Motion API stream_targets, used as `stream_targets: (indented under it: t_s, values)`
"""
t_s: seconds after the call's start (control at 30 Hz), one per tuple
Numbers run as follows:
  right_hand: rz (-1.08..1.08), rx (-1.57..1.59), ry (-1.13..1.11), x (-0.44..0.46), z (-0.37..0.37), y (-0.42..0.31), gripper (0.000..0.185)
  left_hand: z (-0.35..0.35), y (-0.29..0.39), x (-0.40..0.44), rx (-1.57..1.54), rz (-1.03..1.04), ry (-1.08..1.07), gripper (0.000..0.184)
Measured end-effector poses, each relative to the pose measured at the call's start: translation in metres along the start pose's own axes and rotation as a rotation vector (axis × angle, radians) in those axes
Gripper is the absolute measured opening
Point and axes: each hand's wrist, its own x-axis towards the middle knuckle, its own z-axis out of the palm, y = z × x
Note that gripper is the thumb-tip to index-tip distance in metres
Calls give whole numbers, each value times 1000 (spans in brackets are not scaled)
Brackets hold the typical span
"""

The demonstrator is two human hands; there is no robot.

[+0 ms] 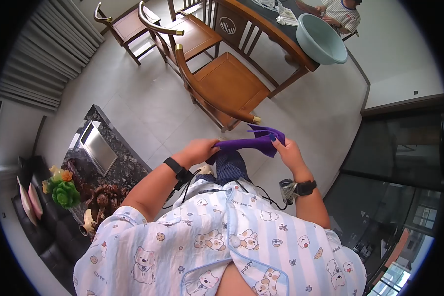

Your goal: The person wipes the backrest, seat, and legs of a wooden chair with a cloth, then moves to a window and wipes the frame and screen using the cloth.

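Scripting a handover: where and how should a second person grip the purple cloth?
Likely pinch the cloth mid-span, coming from the far side, where the chair is. It stretches between the left hand and right hand, leaving that part uncovered; the wearer's shirt takes up the near side.

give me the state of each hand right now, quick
Left hand: closed, holding one end of the purple cloth.
Right hand: closed, pinching the purple cloth near its other end.

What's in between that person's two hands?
A purple cloth: in the head view it spans from the left hand to the right hand, held by both.
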Motion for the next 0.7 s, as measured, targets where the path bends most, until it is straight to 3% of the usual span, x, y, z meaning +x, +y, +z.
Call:
stream_targets:
  t_s: [0.13,0.23,0.3,0.4,0.53,0.63,0.7]
  values:
    - [-7,97,15,61,2,3,32,-38,-2,37,96,-95,-24,24]
    - [2,46,-108,98,-1,-24,28,-73,-3,40,201,-130,2,26]
    - [-67,72,-203,118,4,-34,26,-96,-12,41,147,-146,9,27]
    - [16,5,-284,153,24,-33,24,-121,-31,39,92,-190,38,30]
    - [88,-51,-441,178,50,-98,25,-143,-39,17,64,-311,88,31]
    - [-12,-20,-550,210,85,-105,27,-151,-71,0,12,-367,86,31]
    - [29,-88,-611,227,112,-128,26,-166,-94,-12,23,-374,84,31]
